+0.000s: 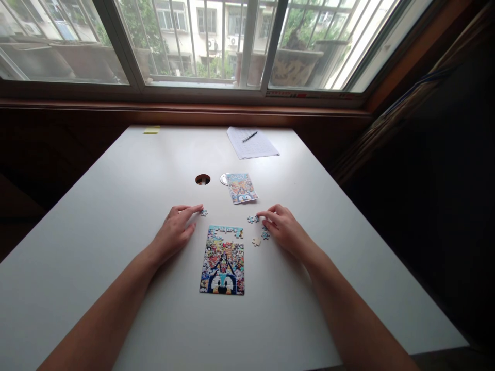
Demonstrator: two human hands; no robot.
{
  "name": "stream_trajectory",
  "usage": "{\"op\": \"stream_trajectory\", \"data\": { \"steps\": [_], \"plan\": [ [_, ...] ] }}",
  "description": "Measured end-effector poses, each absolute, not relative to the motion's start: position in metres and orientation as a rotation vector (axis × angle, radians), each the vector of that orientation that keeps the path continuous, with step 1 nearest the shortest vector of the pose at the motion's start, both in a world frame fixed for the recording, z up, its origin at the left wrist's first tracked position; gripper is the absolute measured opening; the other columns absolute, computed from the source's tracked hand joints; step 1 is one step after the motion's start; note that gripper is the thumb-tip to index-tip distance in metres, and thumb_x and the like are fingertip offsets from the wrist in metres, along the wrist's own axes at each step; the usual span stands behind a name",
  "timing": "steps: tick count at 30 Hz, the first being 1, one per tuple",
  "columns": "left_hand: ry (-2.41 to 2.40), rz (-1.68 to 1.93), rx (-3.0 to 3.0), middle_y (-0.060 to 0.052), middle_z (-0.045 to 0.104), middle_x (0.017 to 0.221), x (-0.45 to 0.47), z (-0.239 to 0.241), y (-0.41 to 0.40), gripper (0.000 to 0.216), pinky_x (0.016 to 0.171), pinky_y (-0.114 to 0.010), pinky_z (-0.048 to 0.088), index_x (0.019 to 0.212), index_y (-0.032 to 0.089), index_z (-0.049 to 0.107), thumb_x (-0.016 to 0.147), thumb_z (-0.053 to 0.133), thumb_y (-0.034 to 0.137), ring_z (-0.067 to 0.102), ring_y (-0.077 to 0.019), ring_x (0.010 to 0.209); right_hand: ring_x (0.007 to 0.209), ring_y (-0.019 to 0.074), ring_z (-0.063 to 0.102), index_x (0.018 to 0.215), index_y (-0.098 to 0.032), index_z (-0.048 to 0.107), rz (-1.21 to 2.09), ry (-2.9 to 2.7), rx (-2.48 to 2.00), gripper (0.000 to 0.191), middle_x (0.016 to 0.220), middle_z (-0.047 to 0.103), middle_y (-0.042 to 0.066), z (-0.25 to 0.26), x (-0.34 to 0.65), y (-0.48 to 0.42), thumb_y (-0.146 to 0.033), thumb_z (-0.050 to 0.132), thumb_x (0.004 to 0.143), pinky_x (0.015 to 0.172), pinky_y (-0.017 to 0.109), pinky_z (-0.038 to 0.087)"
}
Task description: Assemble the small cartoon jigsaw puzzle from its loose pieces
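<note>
A jigsaw puzzle [223, 265] with a cartoon dog lies on the white table, with a white gap across its upper part. My left hand [176, 229] rests up and left of it, its index finger stretched out to a small blue puzzle piece [204, 213]. On the other side my right hand [284, 226] reaches with an extended index finger to a few joined or touching blue pieces [252, 219]. More blue pieces [265, 234] lie beside its thumb, partly hidden. A pale piece [256, 241], seemingly face down, sits right of the puzzle.
Beyond the puzzle lies a picture sheet [242, 188] with the same dog, overlapping a round silvery disc [224, 179]. A round hole [202, 180] opens in the tabletop. Farther back are papers [253, 147] with a pen [250, 136] and a yellow note [152, 130], below the window.
</note>
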State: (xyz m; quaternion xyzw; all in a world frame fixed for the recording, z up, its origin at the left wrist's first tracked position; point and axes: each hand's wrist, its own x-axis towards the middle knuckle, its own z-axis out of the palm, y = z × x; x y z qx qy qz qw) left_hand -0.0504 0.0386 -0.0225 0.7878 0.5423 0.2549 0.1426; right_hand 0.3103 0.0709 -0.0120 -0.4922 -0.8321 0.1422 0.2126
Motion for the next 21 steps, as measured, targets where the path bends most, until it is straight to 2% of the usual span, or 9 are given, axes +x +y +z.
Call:
{"op": "stream_trajectory", "data": {
  "steps": [6, 12, 21],
  "plan": [
    [1.583, 0.719, 2.349, -0.004, 0.061, 0.130, -0.051, -0.026, 0.039, 0.045, 0.107, -0.046, 0.042, 0.137, 0.028, 0.053, 0.093, 0.053, 0.020, 0.044, -0.0263, 0.122, 0.087, 0.0194, 0.063, 0.111, -0.026, 0.071, 0.669, -2.233, -1.348, 0.027, 0.105, 0.063, 0.007, 0.005, 0.324, 0.070, -0.025, 0.049, 0.096, 0.080, 0.034, 0.051],
    [1.545, 0.759, 2.377, -0.004, 0.063, 0.128, -0.050, -0.025, 0.039, 0.043, 0.106, -0.044, 0.042, 0.135, 0.027, 0.055, 0.093, 0.053, 0.019, 0.047, -0.0257, 0.119, 0.089, 0.0184, 0.065, 0.103, -0.026, 0.074, 0.948, -2.266, -1.331, 0.019, 0.109, 0.062, 0.006, 0.010, 0.334, 0.069, -0.031, 0.062, 0.089, 0.086, 0.034, 0.053],
    [1.555, 0.795, 2.428, -0.005, 0.060, 0.124, -0.046, -0.022, 0.036, 0.038, 0.104, -0.045, 0.041, 0.130, 0.027, 0.058, 0.093, 0.054, 0.018, 0.047, -0.0259, 0.115, 0.087, 0.0178, 0.064, 0.095, -0.025, 0.072, 0.809, -2.283, -1.432, 0.014, 0.106, 0.062, 0.005, 0.012, 0.330, 0.067, -0.026, 0.059, 0.090, 0.081, 0.032, 0.051]
  ]
}}
